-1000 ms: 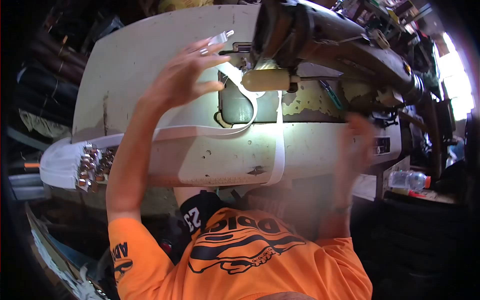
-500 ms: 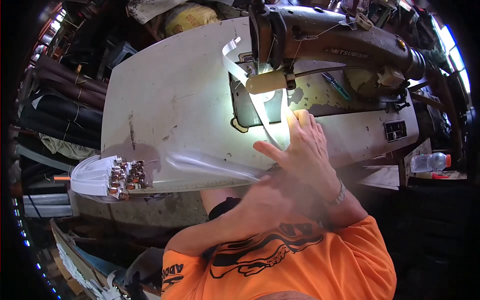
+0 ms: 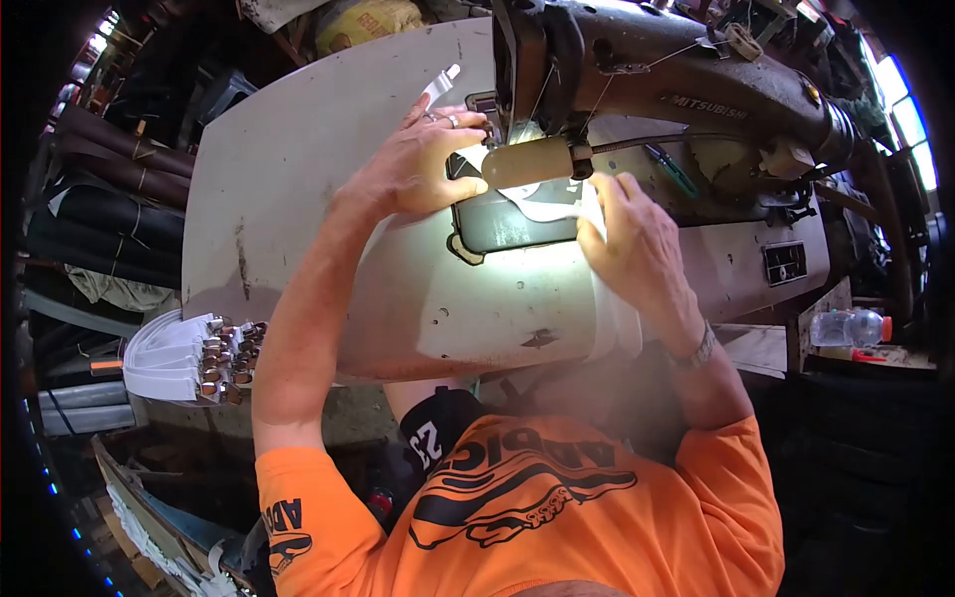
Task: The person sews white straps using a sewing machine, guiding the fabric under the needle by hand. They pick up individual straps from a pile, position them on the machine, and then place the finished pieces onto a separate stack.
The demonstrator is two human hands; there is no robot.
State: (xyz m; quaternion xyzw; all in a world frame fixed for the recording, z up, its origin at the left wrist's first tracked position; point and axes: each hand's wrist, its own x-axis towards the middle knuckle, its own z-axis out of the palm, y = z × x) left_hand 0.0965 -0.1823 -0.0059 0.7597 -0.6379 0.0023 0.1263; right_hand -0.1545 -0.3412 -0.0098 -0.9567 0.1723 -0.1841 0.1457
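Note:
A white strap [image 3: 545,210] runs under the lamp-lit head of a brown sewing machine [image 3: 686,90]. My left hand [image 3: 423,164] is left of the needle area, fingers closed on the strap, whose end [image 3: 444,84] sticks up beyond the fingers. To the right of the needle area, my right hand [image 3: 637,234] pinches the strap near the machine's lamp [image 3: 529,167]. A blurred white length hangs below my right hand over the table's front edge. The machine's head and lamp hide the needle and the stitching point.
A bundle of white straps with metal buckles [image 3: 169,360] lies at the left front corner of the table [image 3: 298,139]. A green-handled cutter [image 3: 673,171] rests behind the machine bed. At the right stands a plastic bottle [image 3: 849,328]; dark rolls [image 3: 99,219] lie at the left.
My left hand has moved from near my body up to the strap left of the needle area. My right hand has shifted slightly right, and the strap between the hands now bends rightward.

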